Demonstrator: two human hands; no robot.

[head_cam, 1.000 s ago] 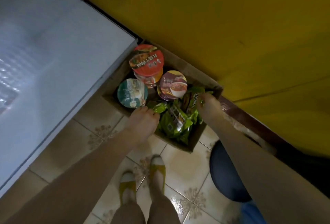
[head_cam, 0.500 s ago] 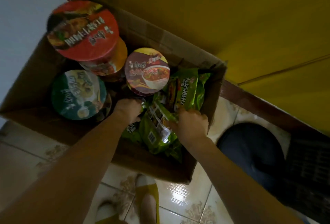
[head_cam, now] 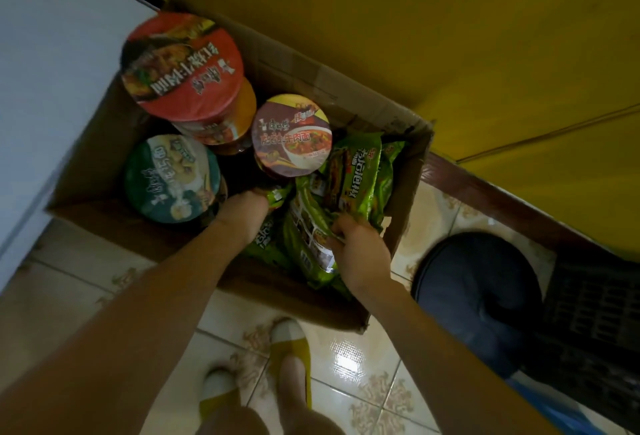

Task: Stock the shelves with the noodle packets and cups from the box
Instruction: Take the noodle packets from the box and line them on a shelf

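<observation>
An open cardboard box (head_cam: 349, 95) stands on the tiled floor below me. Its left half holds a red-lidded noodle cup (head_cam: 181, 67), a green-lidded cup (head_cam: 171, 178) and a purple-lidded cup (head_cam: 291, 134). Several green noodle packets (head_cam: 356, 174) fill its right half. My left hand (head_cam: 242, 214) reaches into the box and grips the end of one green packet beside the green cup. On the right of the pile, my right hand (head_cam: 360, 254) pinches the edge of another green packet (head_cam: 308, 226).
A white cabinet side (head_cam: 52, 88) rises close on the left of the box. A yellow wall (head_cam: 450, 18) with a dark wooden skirting runs behind it. A dark round stool (head_cam: 478, 299) and a black crate (head_cam: 595, 327) sit at the right. My feet stand just in front of the box.
I have bent closer to the box over the last second. Both hands went from its near rim down into the green packets and now take hold of them.
</observation>
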